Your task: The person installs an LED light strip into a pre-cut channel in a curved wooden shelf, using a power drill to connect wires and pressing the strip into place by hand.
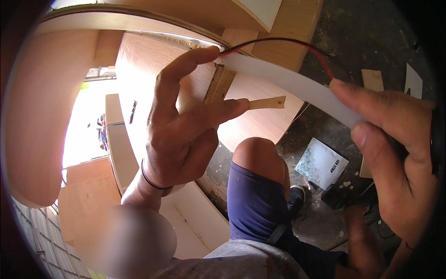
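A flat white strip stretches slantwise between my hands, with a thin red-and-black wire arching above it. My right hand pinches the strip's right part between thumb and fingers, and the wire runs down to the same grip. On the other side, the raised fingertip of my left hand touches the strip's left end where the wire starts. A short tan strip sticks out from another fingertip of that hand; its remaining fingers are curled. How the tan strip is gripped is partly hidden.
Pale wooden panels and cabinet boards surround my left side. Beyond my left hand, a narrow dotted yellowish strip runs along a board edge. A white patterned package and a black object lie on the dark floor near my knee.
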Tool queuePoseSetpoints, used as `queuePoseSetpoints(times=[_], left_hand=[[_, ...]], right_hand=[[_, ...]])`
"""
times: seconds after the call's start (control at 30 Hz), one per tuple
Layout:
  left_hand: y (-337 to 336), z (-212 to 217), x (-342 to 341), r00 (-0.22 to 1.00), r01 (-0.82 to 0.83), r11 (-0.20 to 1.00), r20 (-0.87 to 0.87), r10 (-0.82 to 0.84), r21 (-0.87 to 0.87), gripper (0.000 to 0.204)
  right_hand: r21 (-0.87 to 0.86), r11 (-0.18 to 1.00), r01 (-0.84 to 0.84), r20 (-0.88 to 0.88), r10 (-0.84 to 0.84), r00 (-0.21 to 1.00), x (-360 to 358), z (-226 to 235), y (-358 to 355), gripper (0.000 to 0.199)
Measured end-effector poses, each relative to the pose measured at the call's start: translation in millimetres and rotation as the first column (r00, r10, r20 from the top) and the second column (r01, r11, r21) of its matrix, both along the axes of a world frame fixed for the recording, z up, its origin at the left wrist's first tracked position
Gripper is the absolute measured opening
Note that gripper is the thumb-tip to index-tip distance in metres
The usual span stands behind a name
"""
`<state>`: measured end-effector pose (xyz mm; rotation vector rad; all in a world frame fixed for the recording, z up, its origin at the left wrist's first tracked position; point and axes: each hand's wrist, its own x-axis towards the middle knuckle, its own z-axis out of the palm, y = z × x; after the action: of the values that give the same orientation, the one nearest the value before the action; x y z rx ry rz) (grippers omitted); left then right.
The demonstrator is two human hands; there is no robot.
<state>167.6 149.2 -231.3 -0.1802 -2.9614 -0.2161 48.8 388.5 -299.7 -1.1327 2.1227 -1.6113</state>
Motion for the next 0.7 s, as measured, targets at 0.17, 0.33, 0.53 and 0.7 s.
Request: queuePoseSetpoints(times=[0.17,0.33,0.53,0.7], left_hand=[[-1.0,0.3,-3.7,0.999,0.033,0.999,-0.015,-0.033,0.009,0.022],[-2.4,-6.1,-0.7,1.0,0.009,0.998,-0.004,-0.009,0.06,0.022],[-4.9,-6.6,-3.6,0.998,0.052,0.997,-0.021,-0.051,0.052,0.02],[-1.8,-5.5,-1.7,1.0,0.001,1.0,-0.006,-0.001,-0.012,0.018]], right_hand=[[-0.002,1.0,0.009,0.002,-0.009,1.0,-0.4,4.4,1.5,0.033],[-0.01,1.0,-0.014,0.01,0.014,1.0,-4.0,0.8,-1.5,0.033],[-0.015,1.0,-0.008,0.009,0.008,1.0,-2.4,3.6,-3.6,0.032],[-0.028,0.999,-0.018,0.016,0.019,1.0,-5.9,-0.9,-6.0,0.032]])
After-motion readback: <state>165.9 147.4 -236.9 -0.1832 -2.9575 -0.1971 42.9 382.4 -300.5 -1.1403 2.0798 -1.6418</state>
